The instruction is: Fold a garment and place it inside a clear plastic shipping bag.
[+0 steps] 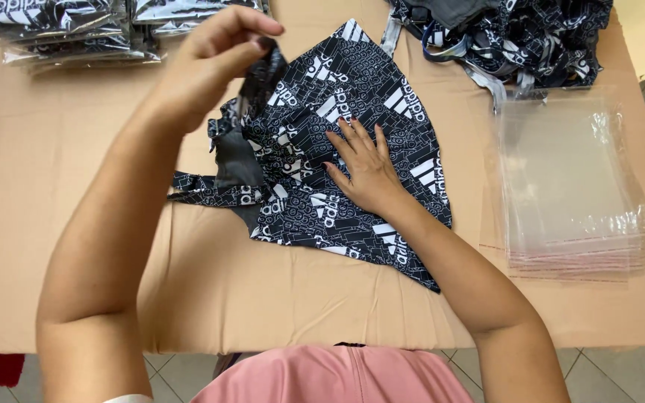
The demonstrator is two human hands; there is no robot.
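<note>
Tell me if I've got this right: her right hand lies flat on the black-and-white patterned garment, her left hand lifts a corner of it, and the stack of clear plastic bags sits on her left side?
Not quite. The head view shows the stack of clear plastic bags on the right side. The rest holds: the right hand lies flat on the patterned garment and the left hand lifts a corner.

Matt printed cloth garment [352, 142] lies on a creased paper-covered table [61, 194] beside glossy clear plastic bags [569, 186].

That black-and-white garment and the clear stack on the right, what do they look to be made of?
The garment looks like thin, stretchy printed fabric: it drapes and creases softly. The clear bags look like glossy transparent plastic film, showing glare and crinkles.
</note>
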